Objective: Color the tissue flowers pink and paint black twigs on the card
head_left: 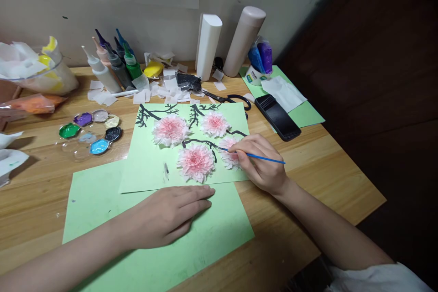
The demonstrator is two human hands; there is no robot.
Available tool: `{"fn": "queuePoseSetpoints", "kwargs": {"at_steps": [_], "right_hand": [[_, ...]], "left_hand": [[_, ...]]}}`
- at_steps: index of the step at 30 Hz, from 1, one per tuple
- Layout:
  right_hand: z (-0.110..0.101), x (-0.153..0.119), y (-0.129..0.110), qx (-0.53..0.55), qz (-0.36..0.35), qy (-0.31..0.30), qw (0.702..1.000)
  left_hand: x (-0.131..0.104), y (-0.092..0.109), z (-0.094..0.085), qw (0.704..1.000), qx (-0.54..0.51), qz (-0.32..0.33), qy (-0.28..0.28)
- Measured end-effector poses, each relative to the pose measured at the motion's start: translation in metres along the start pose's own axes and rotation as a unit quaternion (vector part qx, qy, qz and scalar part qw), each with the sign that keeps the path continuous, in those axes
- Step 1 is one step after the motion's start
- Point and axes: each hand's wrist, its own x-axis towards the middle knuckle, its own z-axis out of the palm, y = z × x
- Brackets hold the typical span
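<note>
A light green sheet (pixel 147 173) carries black painted branches and several pink-and-white paper flowers, one of them the lower middle flower (pixel 196 162). My right hand (pixel 262 162) pinches a thin blue paintbrush (pixel 265 159), its tip at a black branch beside the right flower, which the fingers partly cover. My left hand (pixel 174 214) lies flat with fingers extended, at the lower edge of that sheet and over a second green sheet (pixel 219 232) beneath. A dark smudge marks the upper sheet left of the lower flower.
A paint palette (pixel 89 134) sits on the left of the wooden table (pixel 328 169). Behind the sheet are paint bottles (pixel 102 73), paper scraps, scissors (pixel 227 99) and two tall containers (pixel 208 48). At right lies a black phone (pixel 278 117); a plastic tub (pixel 51 77) stands far left.
</note>
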Motion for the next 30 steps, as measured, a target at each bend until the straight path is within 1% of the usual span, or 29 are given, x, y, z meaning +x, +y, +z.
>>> {"fn": "queuePoseSetpoints", "kwargs": {"at_steps": [4,9,13,17,21,24,28,29,30], "right_hand": [[0.000,0.000,0.000,0.001,0.004,-0.002,1.000],[-0.001,-0.002,0.001,0.014,0.025,0.014,0.999],[0.000,-0.005,0.003,0.037,0.055,0.014,0.998],[0.001,-0.004,0.005,0.036,0.058,0.003,0.998],[0.000,-0.003,0.004,0.039,0.076,0.017,0.996],[-0.003,-0.006,0.002,0.048,0.093,0.046,0.993],[-0.008,-0.003,-0.005,0.070,0.088,0.103,0.988],[-0.009,0.002,-0.009,0.084,0.084,0.100,0.988],[-0.009,0.009,-0.014,0.099,0.076,0.075,0.989]], "left_hand": [[-0.001,0.001,0.000,1.000,0.000,0.001,0.007],[-0.001,0.001,0.000,1.000,-0.003,0.005,0.015],[0.000,0.000,0.000,1.000,-0.002,0.002,0.007],[-0.001,0.001,0.000,1.000,0.004,0.003,0.000],[-0.001,0.001,0.000,1.000,0.004,-0.001,-0.001],[-0.001,0.001,0.000,1.000,0.004,-0.007,0.013],[-0.002,0.002,0.002,0.999,0.018,-0.010,0.043],[-0.002,0.002,0.003,0.999,0.022,-0.007,0.049],[-0.002,0.002,0.004,0.998,0.025,-0.008,0.060]]}}
